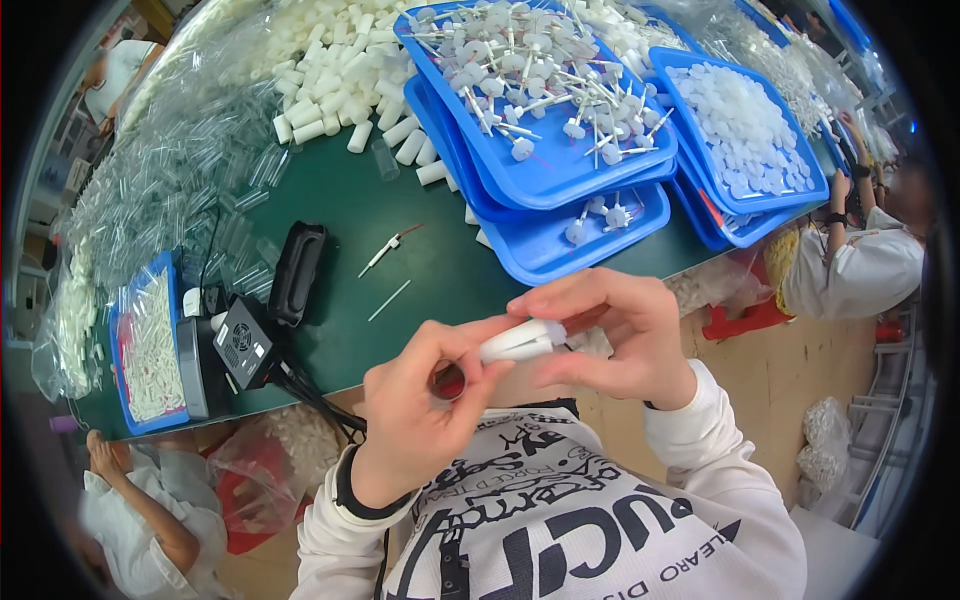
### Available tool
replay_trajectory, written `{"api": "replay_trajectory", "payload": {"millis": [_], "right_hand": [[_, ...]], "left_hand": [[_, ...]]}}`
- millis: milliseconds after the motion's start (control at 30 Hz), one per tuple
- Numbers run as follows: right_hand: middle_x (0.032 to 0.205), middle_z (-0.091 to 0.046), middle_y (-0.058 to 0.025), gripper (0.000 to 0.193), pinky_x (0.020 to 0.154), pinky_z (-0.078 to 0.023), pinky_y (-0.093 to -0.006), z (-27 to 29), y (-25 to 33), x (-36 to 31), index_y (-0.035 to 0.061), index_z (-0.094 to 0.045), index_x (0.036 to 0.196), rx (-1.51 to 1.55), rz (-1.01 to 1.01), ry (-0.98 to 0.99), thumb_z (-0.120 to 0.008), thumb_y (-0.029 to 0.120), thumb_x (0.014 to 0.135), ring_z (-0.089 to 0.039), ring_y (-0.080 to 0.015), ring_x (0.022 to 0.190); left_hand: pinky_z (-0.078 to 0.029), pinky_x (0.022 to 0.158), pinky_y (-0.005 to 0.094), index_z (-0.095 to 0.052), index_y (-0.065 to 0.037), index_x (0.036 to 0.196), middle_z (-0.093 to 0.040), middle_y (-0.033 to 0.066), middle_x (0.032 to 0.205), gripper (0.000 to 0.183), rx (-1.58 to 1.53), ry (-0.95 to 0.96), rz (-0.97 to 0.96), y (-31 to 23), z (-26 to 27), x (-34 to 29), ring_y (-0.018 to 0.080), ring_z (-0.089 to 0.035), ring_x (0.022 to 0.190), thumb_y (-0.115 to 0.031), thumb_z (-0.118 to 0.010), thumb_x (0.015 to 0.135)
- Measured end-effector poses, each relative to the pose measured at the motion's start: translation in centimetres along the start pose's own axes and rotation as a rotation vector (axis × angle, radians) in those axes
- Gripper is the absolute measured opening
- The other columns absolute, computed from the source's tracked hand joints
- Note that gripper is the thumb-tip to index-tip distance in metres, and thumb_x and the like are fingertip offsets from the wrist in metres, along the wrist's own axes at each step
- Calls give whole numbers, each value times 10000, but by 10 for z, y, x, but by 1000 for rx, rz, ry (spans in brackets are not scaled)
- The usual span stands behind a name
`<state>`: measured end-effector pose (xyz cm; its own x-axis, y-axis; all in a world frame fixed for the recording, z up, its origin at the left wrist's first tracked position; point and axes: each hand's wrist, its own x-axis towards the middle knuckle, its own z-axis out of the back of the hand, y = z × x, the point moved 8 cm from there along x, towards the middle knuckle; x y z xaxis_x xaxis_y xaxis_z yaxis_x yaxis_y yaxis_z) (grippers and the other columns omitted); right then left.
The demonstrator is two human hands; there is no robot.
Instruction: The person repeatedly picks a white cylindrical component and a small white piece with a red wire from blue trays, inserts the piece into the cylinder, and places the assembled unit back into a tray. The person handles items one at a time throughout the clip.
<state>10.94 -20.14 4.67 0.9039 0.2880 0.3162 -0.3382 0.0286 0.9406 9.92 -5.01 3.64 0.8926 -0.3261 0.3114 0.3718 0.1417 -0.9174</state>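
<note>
My left hand [425,400] is closed around a short white plastic tube [512,344], held in front of my chest with its end pointing right. A translucent whitish disc-like piece [554,332] sits at that end. Around it curves my right hand [630,335], fingers and thumb apart; its index fingertip lies at the top of the tube, by the left fingers. Between my left thumb and curled fingers shows a dark reddish round opening [447,381]; what it is I cannot tell. On the green table [330,255] lie a thin white stick [389,300] and a white stem with a red tip [386,251].
Stacked blue trays [560,185] hold white stemmed discs; another blue tray [740,135] holds translucent discs. White tubes [340,80] and clear tubes [190,160] are heaped behind. A black case [297,275], a boxy device with fan [240,340] and cables stand left. People sit at both sides.
</note>
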Motion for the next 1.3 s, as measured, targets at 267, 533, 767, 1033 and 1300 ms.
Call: {"api": "replay_trajectory", "payload": {"millis": [267,533,767,1033,1300], "right_hand": [[940,-639,-94,225,710,-523,-277,24,11,8,-2,-648,937,-106,33,-89,-729,2,727,-640,-170,831],[930,-693,-124,126,638,-502,-235,5,10,17,-4,-633,858,-115,97,25,-699,13,753,-652,-143,732],[907,-692,-90,116,621,-506,-246,1,16,17,14,-627,830,-232,179,66,-697,3,738,-647,-166,714],[894,-697,-121,180,587,-493,-252,-10,22,18,27,-645,824,-335,256,138,-729,-28,675,-648,-177,694],[921,-677,-81,189,637,-531,-267,-7,13,11,33,-647,900,-206,151,210,-715,35,724,-642,-185,734]], "left_hand": [[-387,508,261,-373,23,1040,-603,142,874,270,-140,-22,234,18,-3,1,121,-463,529,-2,-570,858],[-385,525,203,-446,11,1029,-632,89,865,225,-176,-8,235,21,-5,0,56,-505,616,-11,-595,861],[-409,528,217,-464,10,1043,-631,77,861,236,-182,-1,226,24,-7,-4,46,-496,615,-14,-610,859],[-442,540,245,-495,22,1031,-599,88,808,225,58,-29,155,15,-4,-2,114,-541,594,-17,-622,849],[-472,585,308,-517,16,1013,-589,139,902,267,191,-7,71,6,-8,-3,240,-564,714,39,-638,776]]}}
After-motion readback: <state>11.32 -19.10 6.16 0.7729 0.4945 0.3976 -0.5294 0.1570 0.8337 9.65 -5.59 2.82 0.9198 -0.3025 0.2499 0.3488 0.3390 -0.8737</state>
